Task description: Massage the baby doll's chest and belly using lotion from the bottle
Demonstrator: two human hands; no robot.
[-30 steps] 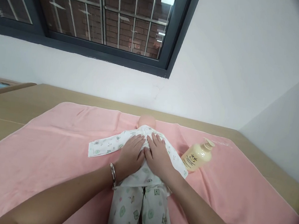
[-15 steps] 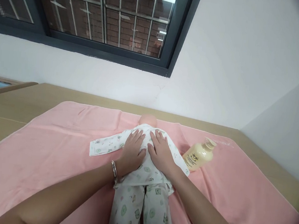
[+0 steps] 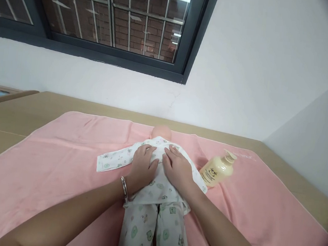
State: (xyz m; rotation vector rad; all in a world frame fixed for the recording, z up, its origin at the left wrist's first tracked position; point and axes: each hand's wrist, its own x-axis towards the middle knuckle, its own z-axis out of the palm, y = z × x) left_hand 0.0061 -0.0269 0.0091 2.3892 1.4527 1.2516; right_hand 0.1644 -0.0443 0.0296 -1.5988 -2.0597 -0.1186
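Note:
A baby doll lies stretched out, its smooth bald head (image 3: 162,132) at the far end. It wears a white printed long-sleeved top (image 3: 159,190) and matching trousers (image 3: 138,232). My left hand (image 3: 144,167) rests on the left side of the top's upper part, fingers slightly bent, a silver bangle (image 3: 124,188) at the wrist. On the right side, my right hand (image 3: 178,169) lies on the cloth with its fingers together and slightly bent. Neither hand visibly grips anything. The doll's face is not visible, and its hands are hidden by the sleeves.
A pale yellow pump bottle (image 3: 217,168) leans over the doll's right-hand sleeve end. Beneath everything spreads a pink towel (image 3: 63,148) on a wooden tabletop (image 3: 10,118). Behind are a white wall (image 3: 228,86) and a dark-framed barred window (image 3: 115,58).
Both hands have drawn slightly back toward me over the doll's top, and their fingers are more bent, the left ones most. The doll and bottle stay in place.

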